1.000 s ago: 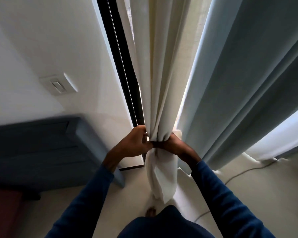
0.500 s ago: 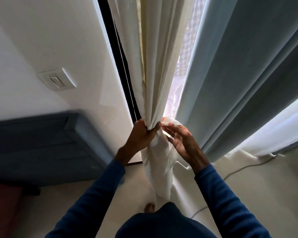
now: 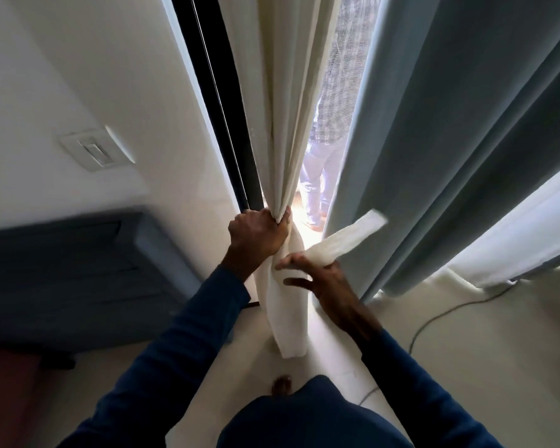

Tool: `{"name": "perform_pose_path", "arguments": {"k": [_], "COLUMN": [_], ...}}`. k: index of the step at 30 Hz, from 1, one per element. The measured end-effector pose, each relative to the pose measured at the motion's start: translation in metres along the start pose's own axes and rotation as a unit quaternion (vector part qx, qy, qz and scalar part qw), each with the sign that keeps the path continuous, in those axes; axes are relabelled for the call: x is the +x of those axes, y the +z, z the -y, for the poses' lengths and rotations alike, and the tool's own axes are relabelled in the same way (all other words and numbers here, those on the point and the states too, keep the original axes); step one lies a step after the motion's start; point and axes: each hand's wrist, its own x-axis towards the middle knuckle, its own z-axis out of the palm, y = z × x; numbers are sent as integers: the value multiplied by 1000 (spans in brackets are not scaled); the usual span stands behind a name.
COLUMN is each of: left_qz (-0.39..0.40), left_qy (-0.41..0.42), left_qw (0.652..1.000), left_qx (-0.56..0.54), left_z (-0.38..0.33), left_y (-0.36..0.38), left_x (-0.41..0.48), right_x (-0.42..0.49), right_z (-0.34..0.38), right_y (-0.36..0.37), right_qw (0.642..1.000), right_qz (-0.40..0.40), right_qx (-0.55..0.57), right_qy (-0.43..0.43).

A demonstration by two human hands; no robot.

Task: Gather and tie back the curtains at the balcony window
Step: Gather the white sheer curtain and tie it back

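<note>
The left hand (image 3: 258,235) was clamped round the cream pleated fabric curtain (image 3: 285,124), bunching it beside the black window frame (image 3: 220,124), presumably to hold the folds together for tying; the right hand (image 3: 319,278), fingers spread, lay just below, touching the pale fabric tie-back strip (image 3: 346,237), which stuck out toward the heavy grey-blue curtain (image 3: 450,156); whether it pinched the strip I could not tell.

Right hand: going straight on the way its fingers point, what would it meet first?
Probably the gathered cream curtain, just below where the left hand grips it; the right hand looks close, though depth is unclear.
</note>
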Motion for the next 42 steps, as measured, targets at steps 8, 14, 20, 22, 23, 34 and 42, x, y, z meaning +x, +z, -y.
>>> {"name": "perform_pose_path", "arguments": {"k": [8,14,20,22,23,34,42], "left_qz": [195,151,234,243,236,-4,197], "left_qy": [-56,-9,178,242,258,117,219], "left_qw": [941,909,941,933,934,991,917], "left_qx": [-272,-388,-168,-104,-78,-71,-270], "left_z": [2,13,46,55,56,48,44], "left_y": [8,21,15,13,11,4,17], "left_x": [2,-16,-15,-17,-18,13,3], "right_x": [-3,9,35,45,50,61,56], "right_z": [-33,-15,11,13,11,-15,-13], "right_y": [18,-2,-47,-46,-44,-15,-35], "right_qw": [966,949,958,927,918,930,967], "right_qz": [189,222,-4,-45,-26,55,4], "right_qx": [-152,-173,-284,-373,-395,-357,-253], "right_qy": [87,142,41,-17,-34,-61,-14]}}
